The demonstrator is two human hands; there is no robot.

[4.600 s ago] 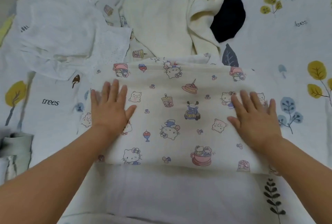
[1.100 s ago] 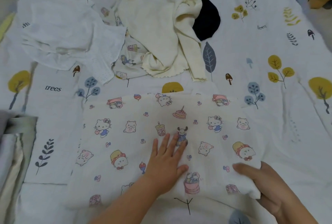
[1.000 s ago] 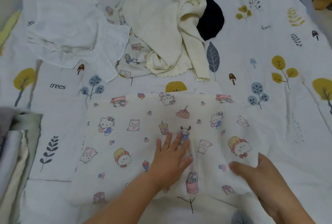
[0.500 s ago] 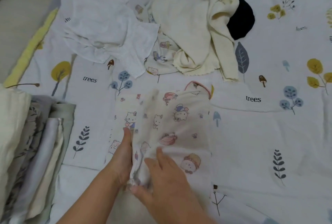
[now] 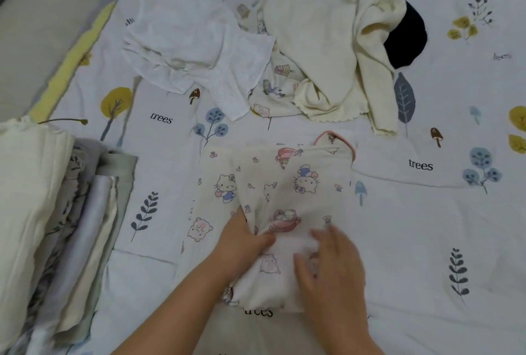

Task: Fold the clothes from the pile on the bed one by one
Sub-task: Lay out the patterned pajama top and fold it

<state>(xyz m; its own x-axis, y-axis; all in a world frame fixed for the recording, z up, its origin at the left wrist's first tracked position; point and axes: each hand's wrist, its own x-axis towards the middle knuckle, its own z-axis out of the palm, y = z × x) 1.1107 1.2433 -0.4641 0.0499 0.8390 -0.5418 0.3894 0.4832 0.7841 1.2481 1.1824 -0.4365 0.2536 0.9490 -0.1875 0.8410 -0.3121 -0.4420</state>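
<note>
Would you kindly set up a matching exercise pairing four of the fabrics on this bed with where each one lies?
Things:
1. cartoon-print garment
2. cream sweater
3. white garment
4. folded stack

Places:
A. left edge of view
B. far side, partly over a dark item
C. under both hands
D. far side, left of the cream one

Pairs: 1-C, 2-B, 3-D, 4-A

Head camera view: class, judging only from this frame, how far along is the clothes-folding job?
Done: a stack of folded clothes lies at the left. In hand: the cartoon-print garment, partly folded, with the left hand gripping its fold and the right hand pressing flat on it. Left: a white garment, a cream top, a dark item and another printed piece lie unfolded beyond.
</note>
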